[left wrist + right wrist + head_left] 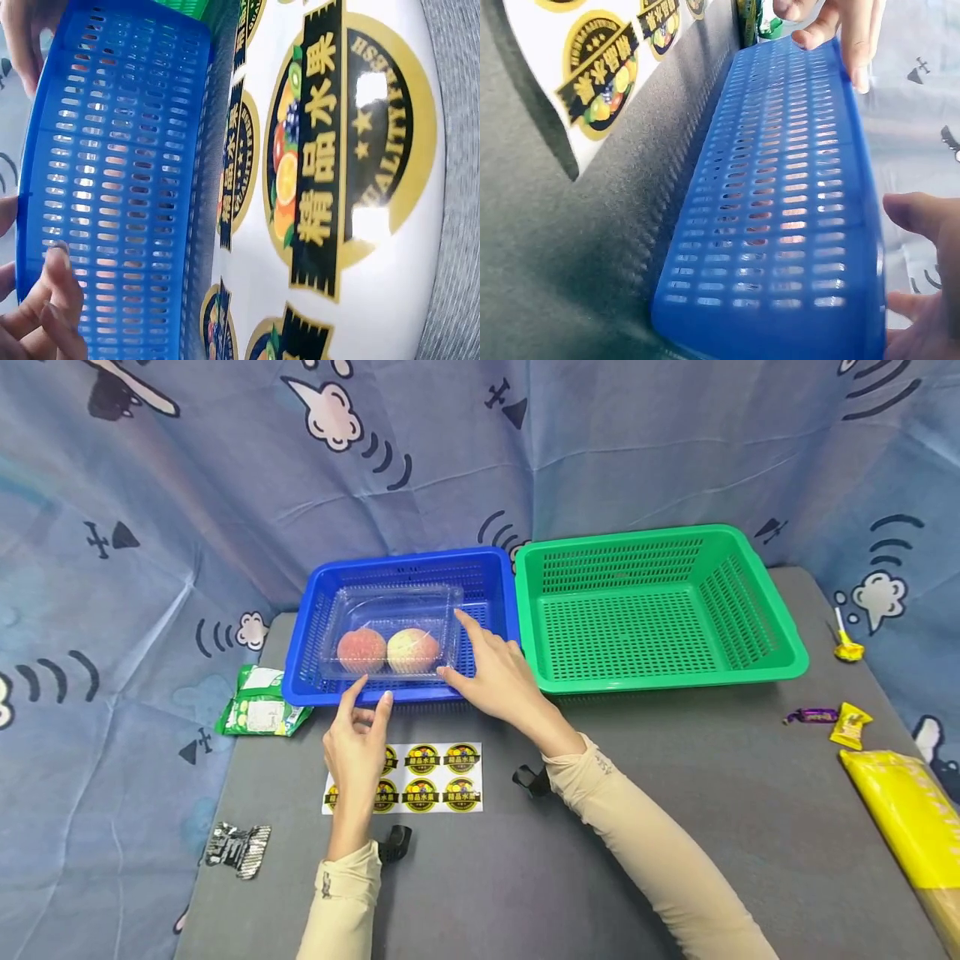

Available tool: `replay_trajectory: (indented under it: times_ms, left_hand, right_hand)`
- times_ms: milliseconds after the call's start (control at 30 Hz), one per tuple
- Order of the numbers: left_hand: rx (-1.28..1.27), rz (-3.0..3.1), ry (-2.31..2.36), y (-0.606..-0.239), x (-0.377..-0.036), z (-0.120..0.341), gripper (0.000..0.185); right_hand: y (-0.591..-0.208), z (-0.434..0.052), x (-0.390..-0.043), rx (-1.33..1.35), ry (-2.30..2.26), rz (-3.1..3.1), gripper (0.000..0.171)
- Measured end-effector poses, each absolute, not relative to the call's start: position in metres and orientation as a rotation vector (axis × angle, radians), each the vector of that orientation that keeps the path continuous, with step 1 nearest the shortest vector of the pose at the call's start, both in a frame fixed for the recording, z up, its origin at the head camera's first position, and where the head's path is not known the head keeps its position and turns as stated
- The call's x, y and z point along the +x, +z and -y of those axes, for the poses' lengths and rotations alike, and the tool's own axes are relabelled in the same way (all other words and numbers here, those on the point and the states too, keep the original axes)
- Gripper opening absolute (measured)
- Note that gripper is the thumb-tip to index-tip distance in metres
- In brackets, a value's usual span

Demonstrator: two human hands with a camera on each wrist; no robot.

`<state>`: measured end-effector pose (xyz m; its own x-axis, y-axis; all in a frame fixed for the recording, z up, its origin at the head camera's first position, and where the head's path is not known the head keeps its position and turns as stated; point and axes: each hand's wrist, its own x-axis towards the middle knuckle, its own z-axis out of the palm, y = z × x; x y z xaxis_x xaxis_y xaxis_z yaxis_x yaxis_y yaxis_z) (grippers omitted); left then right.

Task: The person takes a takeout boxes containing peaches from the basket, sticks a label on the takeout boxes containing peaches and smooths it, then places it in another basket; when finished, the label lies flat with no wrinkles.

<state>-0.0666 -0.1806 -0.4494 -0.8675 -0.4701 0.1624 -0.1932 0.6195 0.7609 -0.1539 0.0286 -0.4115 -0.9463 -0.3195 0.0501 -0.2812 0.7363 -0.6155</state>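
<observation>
A clear plastic fruit box with two peaches inside lies in the blue basket. My right hand is at the box's right end, thumb and forefinger spread apart near its edge; whether they touch it I cannot tell. My left hand is by the basket's front rim, forefinger and thumb apart, with nothing held between them. Beneath the left hand lies a white sheet of round fruit stickers. The basket's slotted front wall hides most of the box in both wrist views.
A green basket adjoins the blue one on the right. A green snack bag and a black-and-silver packet lie left. At right are a lollipop, purple candy, yellow candy and a yellow bag.
</observation>
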Motion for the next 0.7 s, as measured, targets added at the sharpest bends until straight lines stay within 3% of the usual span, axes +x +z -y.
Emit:
replay_trajectory:
  times_ms: [333,700]
  left_hand:
    - [0.599,2.509,-1.175,-0.451,-0.067,0.182,0.053]
    - [0.61,2.518,-1.184,-0.452,-0.067,0.183,0.059]
  right_hand:
    - [-0.412,-0.005,-0.175,-0.397,-0.802,-2.916,0.094]
    - [-0.415,0.001,-0.183,-0.327,-0.928,-2.699,0.09]
